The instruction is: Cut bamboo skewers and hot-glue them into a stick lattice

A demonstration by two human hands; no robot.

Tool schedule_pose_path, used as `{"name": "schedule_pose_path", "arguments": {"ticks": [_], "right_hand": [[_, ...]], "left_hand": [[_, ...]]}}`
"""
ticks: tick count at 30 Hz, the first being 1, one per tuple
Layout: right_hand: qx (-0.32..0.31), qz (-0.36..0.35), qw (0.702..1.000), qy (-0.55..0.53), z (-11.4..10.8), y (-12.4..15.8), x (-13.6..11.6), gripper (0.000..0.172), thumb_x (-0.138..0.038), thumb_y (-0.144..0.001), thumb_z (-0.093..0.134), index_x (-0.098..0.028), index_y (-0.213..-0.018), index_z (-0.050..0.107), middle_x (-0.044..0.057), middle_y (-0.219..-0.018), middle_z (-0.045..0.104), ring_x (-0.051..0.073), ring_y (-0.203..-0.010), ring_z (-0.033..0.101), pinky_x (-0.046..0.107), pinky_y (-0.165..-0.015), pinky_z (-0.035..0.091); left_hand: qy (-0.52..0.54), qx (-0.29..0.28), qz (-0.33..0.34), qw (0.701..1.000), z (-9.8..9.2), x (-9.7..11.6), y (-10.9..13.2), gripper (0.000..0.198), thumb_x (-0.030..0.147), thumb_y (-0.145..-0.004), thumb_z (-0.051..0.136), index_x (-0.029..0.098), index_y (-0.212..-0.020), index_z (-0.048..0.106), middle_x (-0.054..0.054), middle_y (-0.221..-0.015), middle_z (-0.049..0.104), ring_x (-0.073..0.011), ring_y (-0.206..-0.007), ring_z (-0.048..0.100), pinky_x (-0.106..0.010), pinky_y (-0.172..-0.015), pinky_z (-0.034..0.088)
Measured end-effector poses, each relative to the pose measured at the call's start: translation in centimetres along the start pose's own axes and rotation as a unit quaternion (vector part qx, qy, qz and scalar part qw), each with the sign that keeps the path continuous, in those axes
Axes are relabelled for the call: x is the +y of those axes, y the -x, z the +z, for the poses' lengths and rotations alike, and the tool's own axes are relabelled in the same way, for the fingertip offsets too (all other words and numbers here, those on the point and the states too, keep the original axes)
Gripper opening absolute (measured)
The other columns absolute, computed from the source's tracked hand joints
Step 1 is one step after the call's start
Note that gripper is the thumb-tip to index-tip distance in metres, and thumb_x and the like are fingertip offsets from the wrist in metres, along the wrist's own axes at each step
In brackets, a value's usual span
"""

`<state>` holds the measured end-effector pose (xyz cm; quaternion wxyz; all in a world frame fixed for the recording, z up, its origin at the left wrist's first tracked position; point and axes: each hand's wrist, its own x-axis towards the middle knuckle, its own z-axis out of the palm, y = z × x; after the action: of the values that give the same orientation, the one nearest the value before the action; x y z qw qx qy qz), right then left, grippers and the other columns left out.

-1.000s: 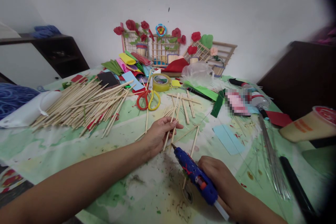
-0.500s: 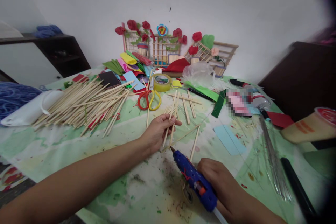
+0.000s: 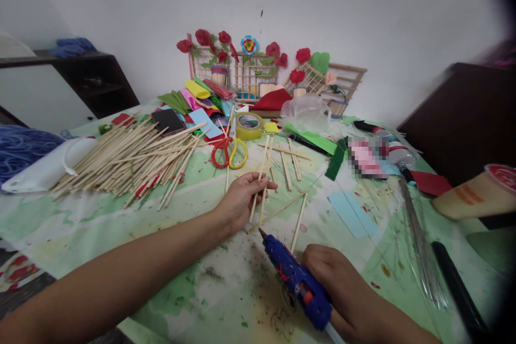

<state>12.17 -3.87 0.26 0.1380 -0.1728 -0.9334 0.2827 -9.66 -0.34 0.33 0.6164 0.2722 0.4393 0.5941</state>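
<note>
Two thin wooden sticks (image 3: 263,201) are pinched between the thumb and fingers of my left hand (image 3: 244,197), slanting up and away over the table. My right hand (image 3: 334,279) is wrapped round a blue glue gun (image 3: 296,279), a glue stick poking out of its rear. The gun's nozzle points at the near ends of the held sticks, a little below them; whether it touches a stick I cannot tell. Other loose sticks (image 3: 299,223) lie beside and beyond my left hand, some crossing each other.
A big heap of sticks (image 3: 121,164) lies at the left. Scissors (image 3: 229,153), a tape roll (image 3: 249,126) and coloured paper stand behind my left hand. Stick trellises with red flowers (image 3: 258,72) lean on the wall. Wires (image 3: 421,247) and a drink cup (image 3: 475,193) are at the right.
The glue gun's nozzle has shifted slightly left and down, away from the near stick end. My left hand still holds the sticks, barely moved.
</note>
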Motion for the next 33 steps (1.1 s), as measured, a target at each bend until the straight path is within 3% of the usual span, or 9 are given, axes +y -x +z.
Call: {"name": "schedule_pose_path", "arguments": {"ticks": [2,4,8,12,18,21,25,29,33], "right_hand": [[0.026,-0.007,1.0,0.0,0.0,0.2,0.1,0.014,-0.032,-0.083,0.034,-0.021,-0.075,0.038,0.002,-0.07,0.045,0.017,-0.063,0.04,0.03,-0.058,0.031],[0.101,0.01,0.995,0.013,-0.2,0.5,0.5,0.011,-0.03,-0.082,0.036,-0.02,-0.079,0.04,0.002,-0.071,0.045,0.017,-0.064,0.041,0.03,-0.058,0.032],[0.243,0.17,0.947,0.123,-1.1,0.8,2.6,0.016,-0.031,-0.081,0.043,-0.018,-0.09,0.045,0.006,-0.08,0.049,0.02,-0.073,0.045,0.032,-0.063,0.035],[0.223,0.293,0.895,0.251,-1.8,0.8,5.0,0.022,-0.036,-0.076,0.054,-0.016,-0.084,0.051,0.006,-0.077,0.053,0.022,-0.076,0.046,0.035,-0.07,0.035],[0.264,0.291,0.865,0.311,-2.0,1.1,5.2,0.034,-0.042,-0.074,0.059,-0.016,-0.096,0.059,0.01,-0.093,0.056,0.028,-0.091,0.046,0.041,-0.08,0.032],[0.312,0.244,0.888,0.235,-2.5,0.1,3.7,0.027,-0.038,-0.079,0.055,-0.019,-0.096,0.062,0.009,-0.096,0.058,0.026,-0.095,0.048,0.04,-0.083,0.032],[0.336,0.23,0.913,-0.017,-2.8,-3.1,2.1,0.021,-0.034,-0.082,0.051,-0.019,-0.088,0.065,0.006,-0.087,0.064,0.02,-0.086,0.055,0.034,-0.078,0.039],[0.353,0.281,0.851,-0.269,-2.2,-6.1,1.8,0.024,-0.039,-0.077,0.055,-0.016,-0.077,0.065,0.004,-0.074,0.064,0.016,-0.066,0.055,0.029,-0.064,0.041],[0.381,0.268,0.808,-0.361,-1.6,-6.9,1.8,0.023,-0.038,-0.071,0.062,-0.015,-0.072,0.065,0.0,-0.064,0.059,0.012,-0.061,0.05,0.025,-0.062,0.038]], "left_hand": [[0.002,0.003,-0.001,1.0,0.0,0.1,-0.1,0.016,0.026,-0.07,0.068,0.014,-0.073,0.058,-0.003,-0.073,0.064,-0.0046,-0.052,0.045,-0.015,-0.047,0.034],[0.008,0.001,-0.013,1.0,-0.1,0.1,-0.1,0.016,0.025,-0.071,0.068,0.014,-0.074,0.057,-0.003,-0.074,0.064,-0.0042,-0.052,0.045,-0.015,-0.047,0.034],[0.01,-0.021,-0.064,0.998,0.2,0.0,0.3,0.015,0.024,-0.072,0.067,0.014,-0.078,0.057,-0.003,-0.077,0.064,-0.0039,-0.053,0.047,-0.014,-0.047,0.036],[-0.001,-0.06,-0.112,0.992,0.7,-0.3,1.3,0.014,0.023,-0.074,0.065,0.014,-0.076,0.055,-0.003,-0.074,0.063,-0.0037,-0.052,0.047,-0.013,-0.046,0.036],[-0.017,-0.112,-0.145,0.983,1.3,-0.9,2.6,0.016,0.024,-0.075,0.065,0.014,-0.075,0.053,-0.003,-0.072,0.062,-0.0034,-0.051,0.048,-0.012,-0.046,0.035],[-0.022,-0.13,-0.154,0.979,1.5,-0.9,3.0,0.017,0.025,-0.075,0.064,0.014,-0.075,0.052,-0.003,-0.071,0.062,-0.003,-0.05,0.047,-0.011,-0.045,0.033],[-0.025,-0.145,-0.155,0.977,1.6,-1.0,3.1,0.017,0.025,-0.075,0.065,0.014,-0.077,0.052,-0.002,-0.068,0.062,-0.0029,-0.048,0.047,-0.011,-0.044,0.033],[-0.017,-0.153,-0.143,0.978,1.4,-1.1,3.0,0.018,0.025,-0.074,0.066,0.013,-0.078,0.053,-0.002,-0.067,0.063,-0.0029,-0.049,0.049,-0.011,-0.046,0.035],[-0.012,-0.165,-0.148,0.975,1.3,-1.3,3.0,0.019,0.026,-0.074,0.067,0.013,-0.077,0.054,-0.002,-0.066,0.063,-0.0024,-0.049,0.048,-0.01,-0.045,0.033]]}}
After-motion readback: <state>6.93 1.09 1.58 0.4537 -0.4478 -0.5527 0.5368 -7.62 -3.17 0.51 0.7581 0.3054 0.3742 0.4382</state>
